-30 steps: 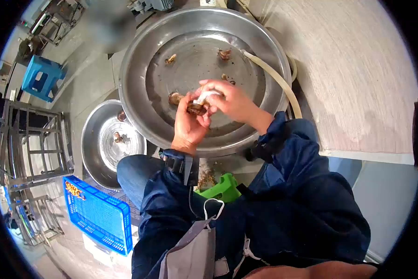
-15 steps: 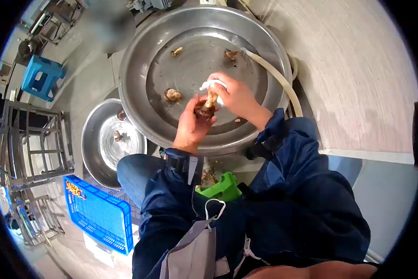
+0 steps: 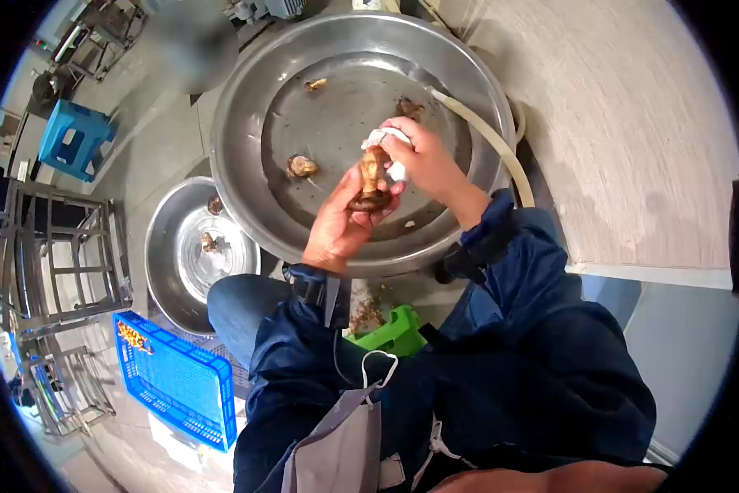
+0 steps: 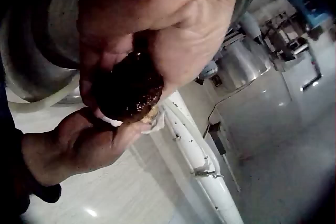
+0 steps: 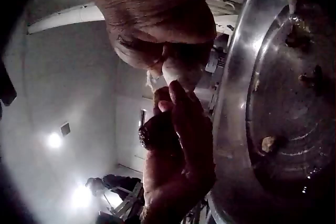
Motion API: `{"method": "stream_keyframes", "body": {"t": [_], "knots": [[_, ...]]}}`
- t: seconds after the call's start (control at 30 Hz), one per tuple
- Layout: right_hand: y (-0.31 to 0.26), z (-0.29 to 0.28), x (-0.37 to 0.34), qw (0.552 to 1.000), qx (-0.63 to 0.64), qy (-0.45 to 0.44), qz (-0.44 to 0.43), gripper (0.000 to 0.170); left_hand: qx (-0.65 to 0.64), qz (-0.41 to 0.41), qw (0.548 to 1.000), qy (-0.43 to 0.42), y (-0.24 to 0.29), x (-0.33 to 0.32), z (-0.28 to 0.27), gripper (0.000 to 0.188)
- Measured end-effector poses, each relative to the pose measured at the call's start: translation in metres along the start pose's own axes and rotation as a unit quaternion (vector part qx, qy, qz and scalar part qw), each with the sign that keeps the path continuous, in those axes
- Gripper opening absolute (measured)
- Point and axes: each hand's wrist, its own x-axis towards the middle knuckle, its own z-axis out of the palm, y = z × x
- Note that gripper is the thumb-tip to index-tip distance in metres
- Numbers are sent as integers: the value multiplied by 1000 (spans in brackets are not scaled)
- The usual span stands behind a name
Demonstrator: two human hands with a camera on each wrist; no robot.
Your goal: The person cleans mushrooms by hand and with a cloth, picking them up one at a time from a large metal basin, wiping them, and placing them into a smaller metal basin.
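Note:
Over the large metal basin (image 3: 239, 177), my left hand (image 3: 334, 226) holds a mushroom (image 3: 372, 172) by its dark brown cap, cap down and thick yellowish-brown stem up. My right hand (image 3: 437, 171) pinches a crumpled white cloth (image 3: 398, 171) against the upper stem. The left wrist view shows the glossy wet cap (image 4: 134, 87) in the left palm, hiding most of the stem. In the right wrist view the white cloth (image 5: 181, 74) sits between the right fingers, just above the left fingertips. Another mushroom (image 3: 302, 167) lies in the basin, left of the hands.
More mushroom pieces (image 3: 315, 85) lie farther back in the shallow water. A beige hose (image 3: 494, 141) hangs over the basin's right rim. At left stand a smaller metal basin (image 3: 162, 246) with pieces inside, a blue crate (image 3: 180, 382) and a blue stool (image 3: 75, 135).
The mushroom has been turned from lying tilted, cap near the left palm, to stem upright. The right hand and cloth have shifted along the stem to its upper end.

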Motion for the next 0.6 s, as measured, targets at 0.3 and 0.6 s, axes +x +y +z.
{"method": "stream_keyframes", "body": {"t": [0.3,0.6], "knots": [[-3,8,-6,957,-170,-139,-188,17,77,22,993,88,4,1,6,31],[-1,3,4,996,-54,-41,-56,19,105,28,993,50,4,1,-8,31]]}}
